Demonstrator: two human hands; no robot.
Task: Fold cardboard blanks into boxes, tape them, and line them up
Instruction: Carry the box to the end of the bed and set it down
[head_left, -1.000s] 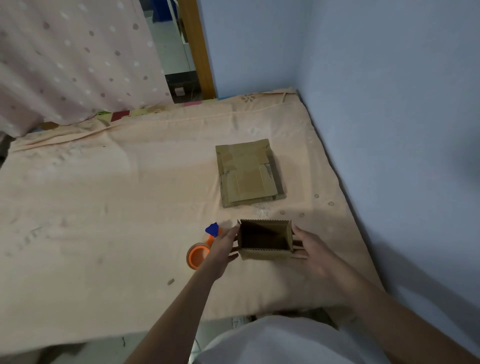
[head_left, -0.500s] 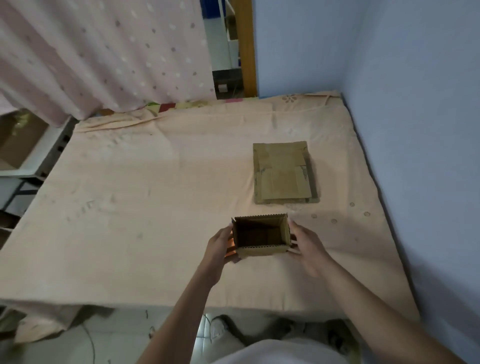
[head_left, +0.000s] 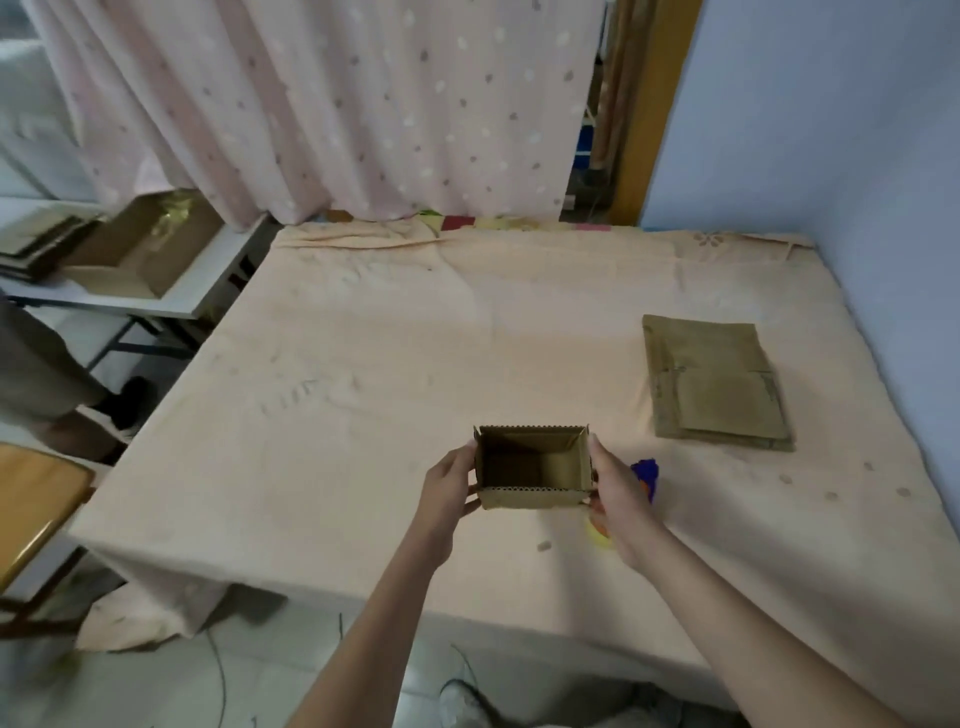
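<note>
While the box (head_left: 534, 470) was held between both hands just above the near part of the table (head_left: 363, 364), it stood upright with its top open and its inside empty. The left hand (head_left: 448, 486) gripped the left wall, fingers curled round it, and the right hand (head_left: 615, 491) gripped the right wall in the same way. The walls were folded up square; whether the bottom had been taped could not be told, for it faced away from the camera. Behind the right hand lay the tape roll (head_left: 647, 478), blue and orange, mostly hidden. To the far right lay a stack of blanks (head_left: 711, 384), flat and unfolded, well apart from the box. No finished boxes stood in a row on the table, so the work looked to be at an early stage: one box shaped, its top flaps apparently not closed, the stack still to be folded, and the line-up not begun.
</note>
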